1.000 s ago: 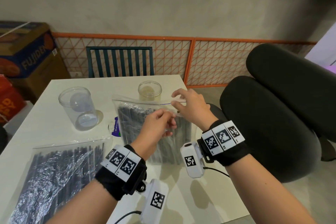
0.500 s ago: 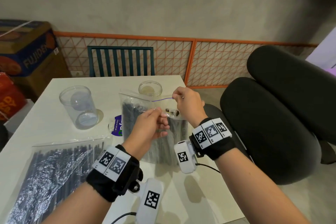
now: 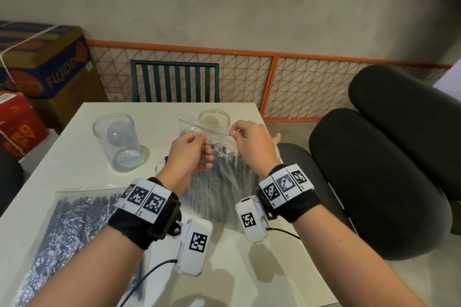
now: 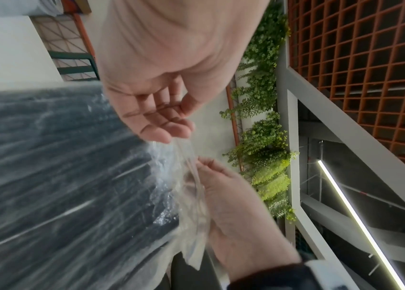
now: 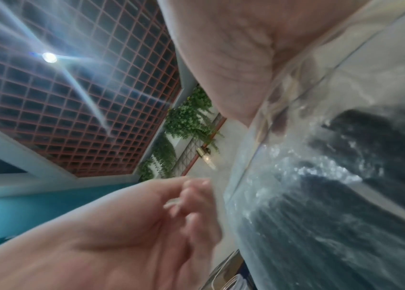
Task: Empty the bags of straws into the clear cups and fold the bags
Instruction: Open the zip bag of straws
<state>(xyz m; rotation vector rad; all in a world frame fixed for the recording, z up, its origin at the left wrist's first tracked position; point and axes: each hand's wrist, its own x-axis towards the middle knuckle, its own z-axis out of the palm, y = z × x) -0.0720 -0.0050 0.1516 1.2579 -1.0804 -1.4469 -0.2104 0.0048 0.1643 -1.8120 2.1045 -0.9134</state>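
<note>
1. Clear plastic formed the bag of straws, which was held upright above the white table, its lower end near the tabletop between the two forearms.
2. The left hand pinched the bag's top edge between thumb and fingertips, the other fingers curled.
3. The right hand pinched the same top edge farther to the right, by the thin blue seal line.
4. Dark straws filled the bag's lower part; its top strip looked empty.
5. One clear cup stood to the left on the table, and a second cup stood just behind the bag's top.
6. Another bag of straws lay flat at the table's near left.
7. A teal chair stood beyond the table.
</note>
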